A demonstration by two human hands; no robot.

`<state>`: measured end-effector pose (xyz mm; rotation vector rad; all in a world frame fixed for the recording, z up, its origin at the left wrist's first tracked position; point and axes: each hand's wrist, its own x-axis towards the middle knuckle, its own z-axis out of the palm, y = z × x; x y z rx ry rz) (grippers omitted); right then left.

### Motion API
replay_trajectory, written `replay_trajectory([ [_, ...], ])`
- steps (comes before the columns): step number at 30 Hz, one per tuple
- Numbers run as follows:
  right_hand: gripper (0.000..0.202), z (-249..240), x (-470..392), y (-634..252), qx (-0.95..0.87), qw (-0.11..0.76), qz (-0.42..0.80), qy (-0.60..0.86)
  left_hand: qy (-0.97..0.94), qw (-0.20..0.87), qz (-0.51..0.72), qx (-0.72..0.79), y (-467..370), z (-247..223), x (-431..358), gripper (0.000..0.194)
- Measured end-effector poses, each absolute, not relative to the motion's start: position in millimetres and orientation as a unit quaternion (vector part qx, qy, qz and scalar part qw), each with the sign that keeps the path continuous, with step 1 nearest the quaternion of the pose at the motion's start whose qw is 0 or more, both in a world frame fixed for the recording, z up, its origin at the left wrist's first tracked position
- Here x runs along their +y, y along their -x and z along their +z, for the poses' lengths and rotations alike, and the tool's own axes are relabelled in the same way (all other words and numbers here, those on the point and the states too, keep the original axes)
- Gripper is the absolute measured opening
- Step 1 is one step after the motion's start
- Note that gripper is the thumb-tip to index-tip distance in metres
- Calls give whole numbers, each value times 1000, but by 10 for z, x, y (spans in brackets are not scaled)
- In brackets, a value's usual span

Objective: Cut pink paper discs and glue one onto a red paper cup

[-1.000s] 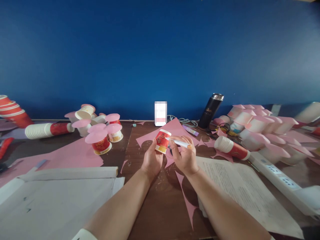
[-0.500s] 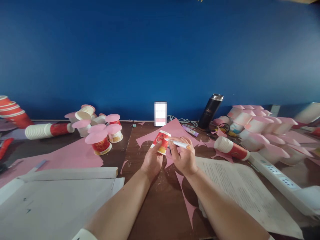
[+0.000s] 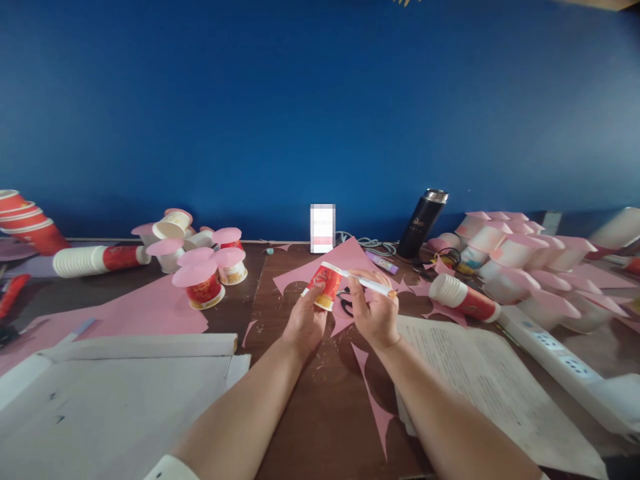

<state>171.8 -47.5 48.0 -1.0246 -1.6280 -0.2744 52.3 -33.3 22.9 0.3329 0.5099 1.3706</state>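
Observation:
My left hand (image 3: 306, 323) is closed around a red paper cup (image 3: 325, 283) with a white rim and a yellowish lower band, held tilted over the table. In my right hand (image 3: 376, 315) is a white marker (image 3: 371, 285) with an orange end. Its tip points left, at the cup's upper right edge; whether it touches is too small to tell. Behind the hands lies a pink paper sheet (image 3: 345, 255) with curved cut edges. Black scissors handles (image 3: 346, 307) show partly between the cup and my right hand.
Cups topped with pink paper discs (image 3: 195, 269) stand left. Pink-topped white cups (image 3: 520, 250) crowd the right, near a power strip (image 3: 555, 347), a stack of cups (image 3: 465, 298) and a black thermos (image 3: 423, 223). A printed sheet (image 3: 480, 380) lies under my right forearm.
My right hand has shifted slightly right, drawing the marker back from the cup's side towards its upper right edge. The left hand and cup have barely moved.

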Motion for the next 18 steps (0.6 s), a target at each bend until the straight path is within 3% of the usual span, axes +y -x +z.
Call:
replay_trajectory([
  [18, 14, 462, -469, -1709, -697, 558, -119, 434, -152, 732, 619, 238, -524, 228, -332, 18],
])
